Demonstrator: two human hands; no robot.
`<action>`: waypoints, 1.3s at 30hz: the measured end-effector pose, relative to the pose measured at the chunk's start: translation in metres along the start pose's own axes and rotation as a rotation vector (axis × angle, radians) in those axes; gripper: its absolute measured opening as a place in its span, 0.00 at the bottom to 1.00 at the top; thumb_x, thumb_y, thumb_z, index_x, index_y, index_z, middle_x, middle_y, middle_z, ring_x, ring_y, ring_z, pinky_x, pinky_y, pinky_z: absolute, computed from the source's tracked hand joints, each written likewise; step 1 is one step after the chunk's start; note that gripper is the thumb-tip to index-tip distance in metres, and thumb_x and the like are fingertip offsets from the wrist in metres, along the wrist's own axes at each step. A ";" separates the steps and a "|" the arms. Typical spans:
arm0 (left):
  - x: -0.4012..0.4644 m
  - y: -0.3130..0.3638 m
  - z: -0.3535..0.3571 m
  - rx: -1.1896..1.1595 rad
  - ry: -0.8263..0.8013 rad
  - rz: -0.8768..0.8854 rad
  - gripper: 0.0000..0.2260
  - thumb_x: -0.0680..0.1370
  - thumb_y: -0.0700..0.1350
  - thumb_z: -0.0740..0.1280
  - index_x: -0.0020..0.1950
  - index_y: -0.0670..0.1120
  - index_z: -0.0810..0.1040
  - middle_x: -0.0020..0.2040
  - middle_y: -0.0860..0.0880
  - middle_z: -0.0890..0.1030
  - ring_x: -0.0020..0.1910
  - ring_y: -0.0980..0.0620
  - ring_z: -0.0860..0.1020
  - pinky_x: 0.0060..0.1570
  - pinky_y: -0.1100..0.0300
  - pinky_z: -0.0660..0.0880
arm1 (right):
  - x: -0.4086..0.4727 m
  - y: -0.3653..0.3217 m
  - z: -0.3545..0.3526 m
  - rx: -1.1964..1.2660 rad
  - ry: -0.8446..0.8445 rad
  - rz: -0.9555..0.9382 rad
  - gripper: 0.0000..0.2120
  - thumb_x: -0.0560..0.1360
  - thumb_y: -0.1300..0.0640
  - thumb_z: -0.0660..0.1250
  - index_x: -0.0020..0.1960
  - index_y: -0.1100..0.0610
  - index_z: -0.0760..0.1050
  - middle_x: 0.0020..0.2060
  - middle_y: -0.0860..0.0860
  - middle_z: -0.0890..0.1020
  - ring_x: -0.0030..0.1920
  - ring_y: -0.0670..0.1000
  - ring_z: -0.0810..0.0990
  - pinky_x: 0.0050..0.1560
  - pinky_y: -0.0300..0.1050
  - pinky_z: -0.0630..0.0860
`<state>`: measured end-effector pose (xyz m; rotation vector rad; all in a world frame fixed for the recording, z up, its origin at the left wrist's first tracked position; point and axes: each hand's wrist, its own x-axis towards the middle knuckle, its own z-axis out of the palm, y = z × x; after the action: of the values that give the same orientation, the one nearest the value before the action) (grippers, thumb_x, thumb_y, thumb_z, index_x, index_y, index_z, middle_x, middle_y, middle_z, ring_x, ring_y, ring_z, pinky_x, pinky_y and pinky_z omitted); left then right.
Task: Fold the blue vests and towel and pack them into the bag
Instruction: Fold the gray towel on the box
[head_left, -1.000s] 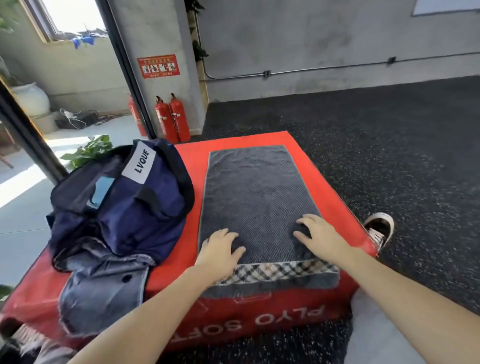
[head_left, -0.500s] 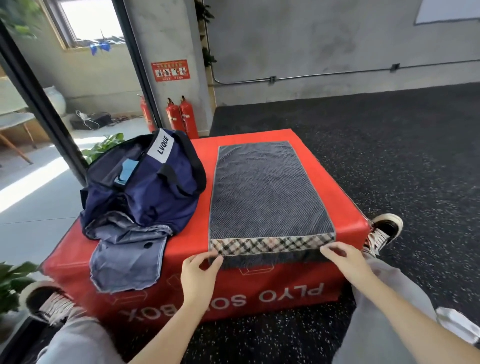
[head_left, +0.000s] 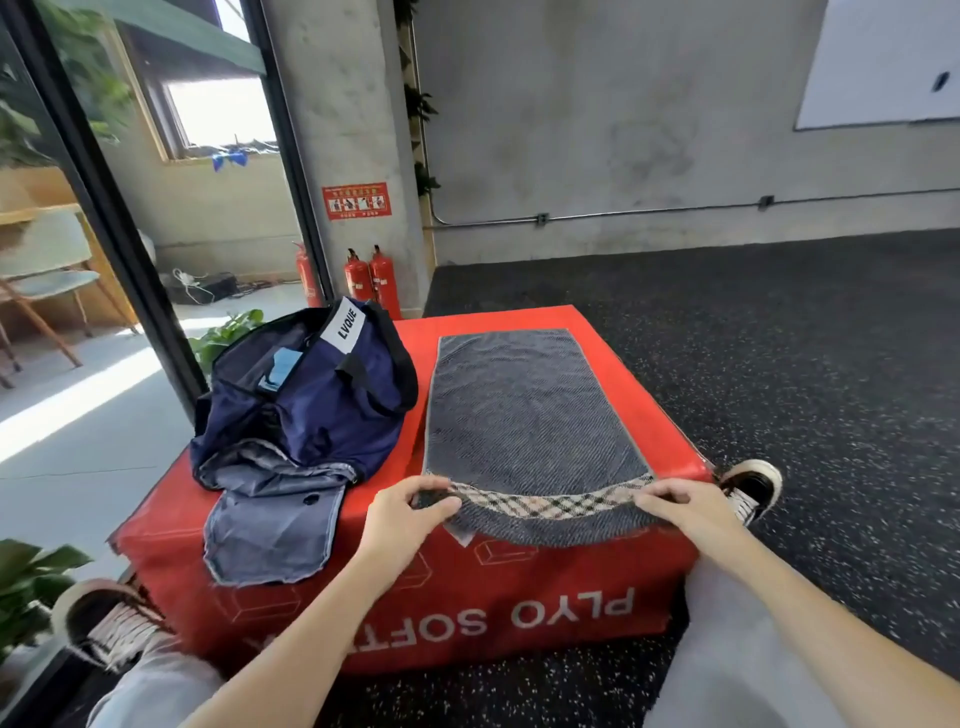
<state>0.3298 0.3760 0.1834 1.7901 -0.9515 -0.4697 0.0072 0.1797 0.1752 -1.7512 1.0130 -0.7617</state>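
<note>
A red foam plyo box (head_left: 519, 613) carries a dark grey towel (head_left: 530, 415) lying flat on its right half. On its left sit a navy bag (head_left: 311, 405) and a blue vest (head_left: 270, 525). Left hand (head_left: 402, 514) and right hand (head_left: 685, 506) each pinch a near towel corner.

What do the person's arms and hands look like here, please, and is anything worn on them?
Both forearms are bare, with no sleeves in view. The left hand and right hand have no gloves, rings or watch visible. Light grey trousers show beneath the arms.
</note>
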 end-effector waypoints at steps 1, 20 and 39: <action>0.000 0.011 -0.007 0.023 -0.034 0.037 0.16 0.66 0.46 0.82 0.52 0.55 0.85 0.47 0.58 0.86 0.48 0.60 0.83 0.55 0.60 0.78 | -0.003 -0.011 -0.005 0.019 0.009 -0.031 0.02 0.73 0.59 0.77 0.43 0.53 0.86 0.41 0.43 0.87 0.39 0.37 0.82 0.41 0.27 0.73; 0.075 0.185 -0.091 0.310 0.265 0.357 0.03 0.74 0.55 0.75 0.45 0.58 0.85 0.36 0.57 0.81 0.38 0.61 0.77 0.36 0.68 0.69 | 0.083 -0.180 -0.078 0.289 0.161 -0.263 0.06 0.78 0.62 0.71 0.52 0.64 0.81 0.41 0.63 0.86 0.37 0.54 0.86 0.39 0.42 0.83; 0.323 -0.012 0.044 0.578 -0.106 -0.068 0.09 0.79 0.46 0.71 0.58 0.48 0.79 0.51 0.47 0.83 0.50 0.47 0.81 0.48 0.55 0.77 | 0.349 -0.001 0.023 -0.581 -0.147 0.033 0.08 0.72 0.48 0.77 0.47 0.45 0.80 0.43 0.42 0.83 0.48 0.44 0.82 0.52 0.41 0.75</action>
<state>0.5024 0.0992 0.1905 2.3384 -1.1849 -0.3534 0.1892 -0.1194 0.1865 -2.2340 1.2372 -0.3198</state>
